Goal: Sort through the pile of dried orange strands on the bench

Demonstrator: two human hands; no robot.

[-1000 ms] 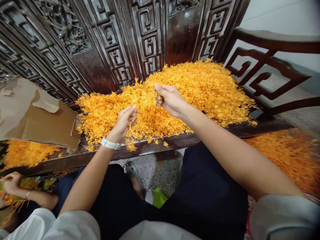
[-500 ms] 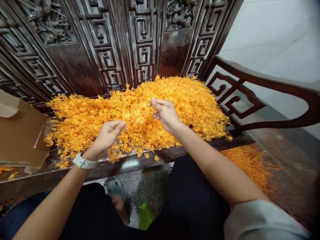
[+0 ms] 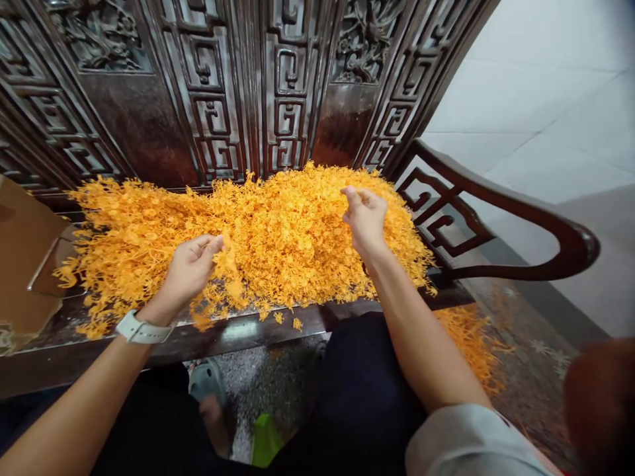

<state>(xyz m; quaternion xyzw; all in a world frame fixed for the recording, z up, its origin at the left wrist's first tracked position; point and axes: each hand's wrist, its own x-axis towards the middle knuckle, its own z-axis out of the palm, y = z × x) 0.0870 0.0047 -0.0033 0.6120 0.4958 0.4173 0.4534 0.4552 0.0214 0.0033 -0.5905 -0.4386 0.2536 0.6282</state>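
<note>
A big heap of thin orange strands point(image 3: 278, 231) covers the seat of a dark carved wooden bench point(image 3: 278, 327). My left hand point(image 3: 191, 268), with a white watch point(image 3: 139, 328) on the wrist, hovers at the heap's near left side and pinches a small tuft of strands between thumb and fingers. My right hand point(image 3: 366, 215) is raised above the right part of the heap, fingers curled in toward the thumb. What it holds, if anything, is too small to make out.
The bench's carved back point(image 3: 233, 86) rises right behind the heap, and its curved armrest point(image 3: 501, 211) stands at the right. A brown cardboard sheet point(image 3: 22, 264) lies at the left. More orange strands point(image 3: 466, 337) lie on the floor to the right. A sandalled foot point(image 3: 208, 390) shows below the bench edge.
The view has swung right, so the other person at the lower left is out of sight. My right hand has moved right and away from my left, which stays low at the heap's edge.
</note>
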